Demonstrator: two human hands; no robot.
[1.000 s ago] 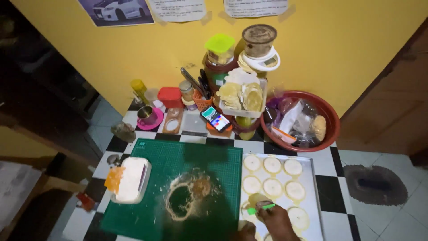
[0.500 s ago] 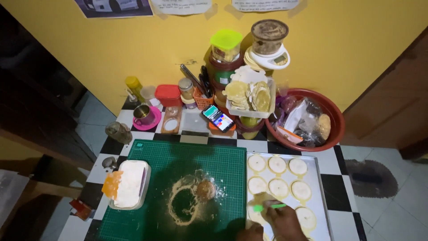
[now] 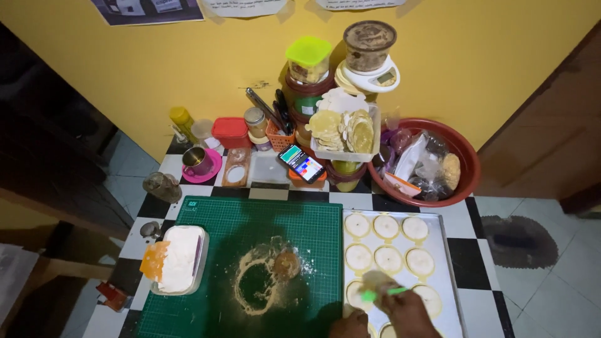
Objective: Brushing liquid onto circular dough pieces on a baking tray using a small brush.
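A metal baking tray (image 3: 448, 263) at the lower right holds several pale round dough discs (image 3: 386, 226) in rows. My right hand (image 3: 408, 311) is over the tray's near rows and grips a small green-handled tool (image 3: 383, 292), its blurred tip on a disc. My left hand (image 3: 350, 325) is curled at the tray's near left corner, mostly cut off by the frame edge. On the green cutting mat (image 3: 275, 219) to the left lie a ring of flour and a small brown lump of dough (image 3: 286, 265).
A white tub with an orange scraper (image 3: 178, 260) sits on the mat's left. Along the yellow wall stand a red basin of bags (image 3: 466, 169), stacked containers, a scale, a basket of wafers (image 3: 344, 131), a phone (image 3: 301, 163), a cup on a pink saucer (image 3: 199, 164).
My right hand with the green tool has shifted slightly right along the near discs. The view has drifted a little; nothing else on the table has moved.
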